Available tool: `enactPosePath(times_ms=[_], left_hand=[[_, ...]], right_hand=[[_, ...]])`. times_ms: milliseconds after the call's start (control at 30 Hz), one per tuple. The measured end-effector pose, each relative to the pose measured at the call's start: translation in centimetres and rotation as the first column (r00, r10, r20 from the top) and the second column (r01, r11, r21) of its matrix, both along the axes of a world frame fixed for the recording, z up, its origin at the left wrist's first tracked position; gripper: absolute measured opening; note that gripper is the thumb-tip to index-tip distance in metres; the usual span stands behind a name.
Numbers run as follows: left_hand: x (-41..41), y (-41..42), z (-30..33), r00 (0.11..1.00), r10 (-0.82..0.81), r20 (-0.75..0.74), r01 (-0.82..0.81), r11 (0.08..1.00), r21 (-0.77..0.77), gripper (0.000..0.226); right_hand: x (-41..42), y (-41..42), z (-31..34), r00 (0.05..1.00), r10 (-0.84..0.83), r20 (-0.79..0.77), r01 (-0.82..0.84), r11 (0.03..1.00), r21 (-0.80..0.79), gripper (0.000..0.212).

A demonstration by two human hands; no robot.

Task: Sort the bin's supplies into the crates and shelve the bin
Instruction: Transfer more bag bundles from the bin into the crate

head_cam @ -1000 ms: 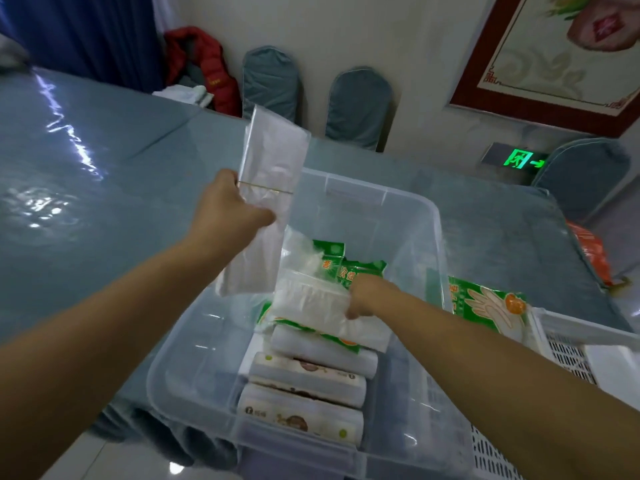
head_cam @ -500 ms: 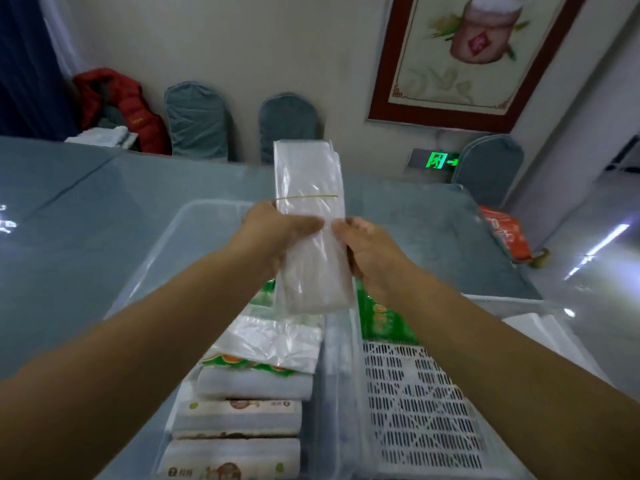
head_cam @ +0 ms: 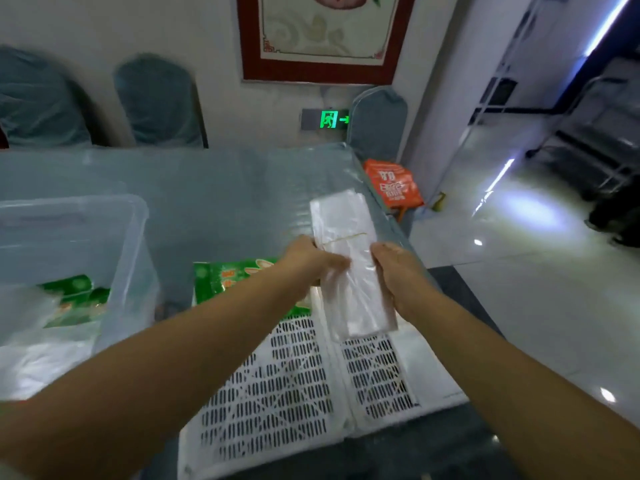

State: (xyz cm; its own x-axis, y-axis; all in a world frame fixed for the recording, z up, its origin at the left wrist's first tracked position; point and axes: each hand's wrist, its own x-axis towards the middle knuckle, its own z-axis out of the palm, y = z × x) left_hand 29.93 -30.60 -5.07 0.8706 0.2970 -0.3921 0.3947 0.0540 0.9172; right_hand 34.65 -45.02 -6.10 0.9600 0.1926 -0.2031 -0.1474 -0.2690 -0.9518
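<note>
Both bare forearms reached forward and converged. The left hand (head_cam: 313, 259) gripped the bundle of clear bags (head_cam: 353, 268) from the left edge, the right hand (head_cam: 398, 271) from the right, fingers curled around it

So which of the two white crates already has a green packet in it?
The left white crate: a green packet lies at its far end. The right white crate shows only bare slotted floor.

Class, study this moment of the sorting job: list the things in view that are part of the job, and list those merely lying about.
Part of the job:
- banded bundle of clear bags, held by left hand and right hand
- clear bin
- two white crates
- green packet

Lying about:
- orange bag
- covered chairs
- framed picture
- exit sign
</note>
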Motion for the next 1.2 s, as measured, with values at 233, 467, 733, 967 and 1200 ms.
enactPosePath(times_ms=[233,467,733,967,1200], left_hand=[[2.4,-8.9,-9.4,0.962,-0.027,-0.272,0.018,0.999,-0.036,0.047],[1.7,-11.7,-13.5,0.915,-0.029,-0.401,0.146,0.953,0.264,0.081],[0.6,-14.1,-15.3,0.793,-0.279,-0.541,0.554,0.701,0.449,0.118],[-0.5,-14.0,-15.6,0.851,-0.335,-0.405,0.525,0.531,0.665,0.103],[-1.5,-14.2,-17.0,0.873,-0.377,-0.309,0.469,0.475,0.745,0.093]], right_hand=[[2.3,-8.6,-7.8,0.995,0.086,0.045,-0.054,0.874,-0.483,0.034],[1.3,-9.4,-13.4,0.986,0.154,-0.065,-0.159,0.733,-0.661,0.031],[1.1,-10.3,-14.2,0.977,0.196,-0.088,-0.203,0.711,-0.673,0.029],[1.2,-11.2,-14.3,0.967,0.229,-0.113,-0.255,0.885,-0.388,0.02],[1.1,-11.2,-13.5,0.891,0.452,0.041,-0.163,0.403,-0.901,0.015]])
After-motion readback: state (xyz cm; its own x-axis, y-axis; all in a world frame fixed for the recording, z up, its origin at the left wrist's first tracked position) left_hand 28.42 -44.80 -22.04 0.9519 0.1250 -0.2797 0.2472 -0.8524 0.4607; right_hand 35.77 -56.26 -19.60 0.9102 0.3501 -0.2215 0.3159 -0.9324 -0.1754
